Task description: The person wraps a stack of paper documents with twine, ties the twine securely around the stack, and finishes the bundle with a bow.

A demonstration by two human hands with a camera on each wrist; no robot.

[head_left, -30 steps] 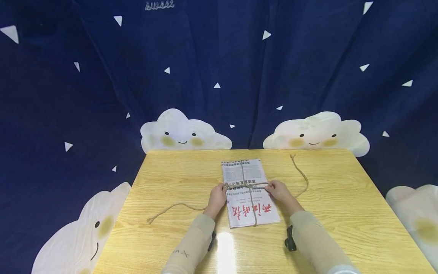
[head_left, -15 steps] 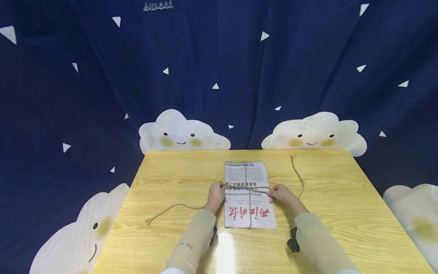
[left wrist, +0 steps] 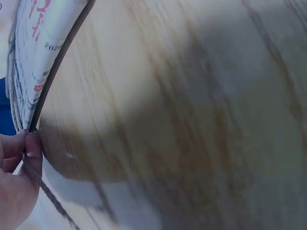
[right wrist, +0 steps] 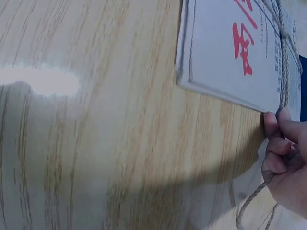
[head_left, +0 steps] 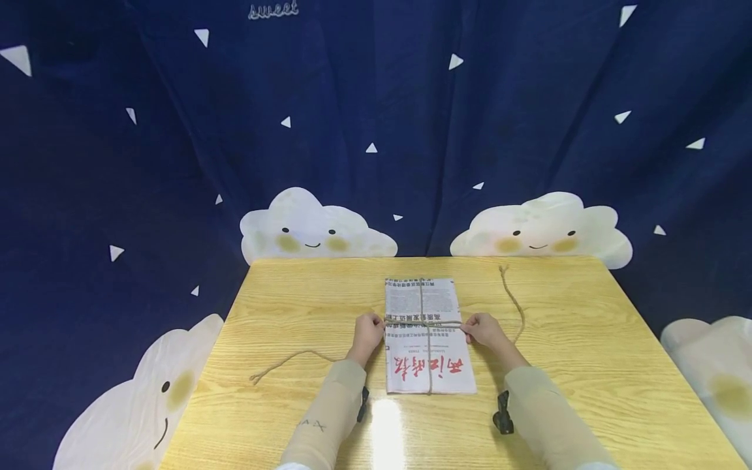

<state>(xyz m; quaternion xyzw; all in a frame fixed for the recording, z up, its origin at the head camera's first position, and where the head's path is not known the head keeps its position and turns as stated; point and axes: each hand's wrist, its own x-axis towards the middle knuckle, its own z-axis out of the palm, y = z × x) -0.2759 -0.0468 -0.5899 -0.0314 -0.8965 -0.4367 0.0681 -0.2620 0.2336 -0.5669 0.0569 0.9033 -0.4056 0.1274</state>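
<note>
black cameras (head_left: 502,414) sit against beige sleeves (head_left: 330,398), the left bearing dark marks (head_left: 318,425).

The tabletop (head_left: 299,290) is grained wood, glossy enough to shine white. The newspaper bundle (head_left: 414,346) is matt paper, its cord (head_left: 427,324) rough twisted fibre, the curtain (head_left: 405,98) creased cloth. From here, the black wrist mount (head_left: 502,414) may be plastic.

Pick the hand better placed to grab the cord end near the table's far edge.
Probably the right hand: it's closer to that cord end, while the left hand is across the newspaper. Both pinch cord.
</note>
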